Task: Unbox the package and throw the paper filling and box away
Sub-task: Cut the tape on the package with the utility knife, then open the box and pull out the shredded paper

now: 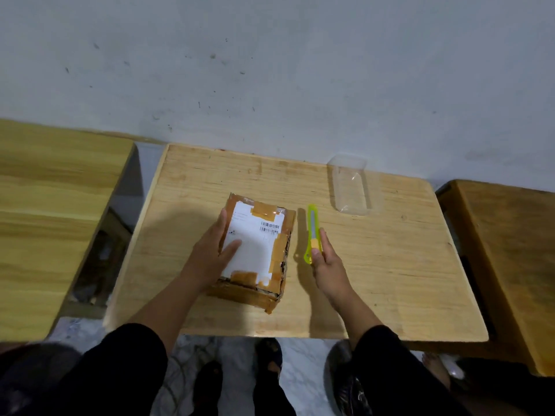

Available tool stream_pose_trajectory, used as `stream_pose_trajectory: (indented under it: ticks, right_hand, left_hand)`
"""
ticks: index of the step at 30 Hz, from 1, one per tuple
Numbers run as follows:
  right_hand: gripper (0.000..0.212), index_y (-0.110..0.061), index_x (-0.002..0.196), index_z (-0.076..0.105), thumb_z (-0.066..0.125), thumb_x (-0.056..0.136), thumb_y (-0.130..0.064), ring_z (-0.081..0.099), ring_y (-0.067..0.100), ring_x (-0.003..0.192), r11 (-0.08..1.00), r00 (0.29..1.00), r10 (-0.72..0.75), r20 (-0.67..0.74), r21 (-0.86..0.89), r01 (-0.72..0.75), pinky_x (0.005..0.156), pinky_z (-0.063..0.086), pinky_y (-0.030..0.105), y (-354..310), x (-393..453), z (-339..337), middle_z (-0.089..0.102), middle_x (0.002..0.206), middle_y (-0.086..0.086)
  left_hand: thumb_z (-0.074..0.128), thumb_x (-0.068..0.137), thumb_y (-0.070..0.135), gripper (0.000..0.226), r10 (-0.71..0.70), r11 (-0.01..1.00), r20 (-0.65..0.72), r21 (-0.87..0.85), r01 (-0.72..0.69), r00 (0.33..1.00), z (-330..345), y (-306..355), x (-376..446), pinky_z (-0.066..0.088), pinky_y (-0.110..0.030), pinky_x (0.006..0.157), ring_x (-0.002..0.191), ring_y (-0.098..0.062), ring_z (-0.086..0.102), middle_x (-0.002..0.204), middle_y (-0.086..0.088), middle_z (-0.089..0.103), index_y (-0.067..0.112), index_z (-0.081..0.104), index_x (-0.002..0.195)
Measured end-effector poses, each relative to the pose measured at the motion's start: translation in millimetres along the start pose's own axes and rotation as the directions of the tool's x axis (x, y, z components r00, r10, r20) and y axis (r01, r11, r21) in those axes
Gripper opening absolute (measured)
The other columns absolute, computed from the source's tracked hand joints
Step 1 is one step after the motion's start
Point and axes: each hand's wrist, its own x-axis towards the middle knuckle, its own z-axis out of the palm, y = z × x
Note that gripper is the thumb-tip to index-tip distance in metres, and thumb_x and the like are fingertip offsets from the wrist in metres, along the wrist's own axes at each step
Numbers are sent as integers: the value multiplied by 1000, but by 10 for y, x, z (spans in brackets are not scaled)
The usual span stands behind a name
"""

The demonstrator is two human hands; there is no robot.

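Right hand (326, 265) grasps the cutter (313, 232); left hand (214, 250) lies flat, steadying the box (255, 253).
Better cut shallow along the tape, blade away from fingers.

Label (253, 244) on the box (255, 291): you see two barcodes and faint print lines, too small to read. No other text shows.

A taped brown box (256, 250) sits on the wooden table (390, 265). The left hand (210, 253) lies flat on it; the right hand (326, 265) pinches a green knife (313, 232) beside it
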Motion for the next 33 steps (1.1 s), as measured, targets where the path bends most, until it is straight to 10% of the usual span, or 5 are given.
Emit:
stream_pose_trajectory:
  ticks: [3,6,22,27,33]
  right_hand:
    - [52,-28,147,20,38,99,-20,53,15,109,998,1000,19,-5,-60,-19,94,41,31,-117,424,-55,48,130,10]
    - [50,-18,147,20,36,100,-17,32,25,138,988,999,-16,33,-155,21,110,24,28,-182,767,-109,31,151,10]
    - [39,-27,135,46,38,98,-35,46,16,123,958,942,-227,248,-117,262,96,32,23,-498,980,-120,52,134,3]
    - [31,-27,124,58,49,94,-30,48,3,111,952,898,-270,347,-46,303,96,33,20,-575,817,-11,54,106,-21]
    - [31,-25,122,59,48,95,-33,51,13,114,944,936,-240,258,-163,287,93,35,20,-545,719,20,60,120,-2]
  left_hand:
    - [49,93,34,72,-8,1000,-33,2,8,999,19,3,15,34,-29,97,127,-20,42,148,-3,35,29,3,147]
    - [53,91,32,71,-58,998,-67,2,59,996,37,-3,18,34,-24,92,126,-20,43,147,-5,37,26,9,146]
    - [50,90,40,48,-149,983,-313,58,176,938,66,281,-319,34,-20,91,112,-6,44,126,8,45,25,40,135]
    - [55,81,47,60,-149,984,-306,53,173,940,149,197,-596,33,6,77,117,-1,37,133,14,30,27,39,136]
    - [66,81,35,61,-96,982,-289,132,138,953,133,37,-523,32,-18,92,119,-3,35,138,-1,40,23,41,135]
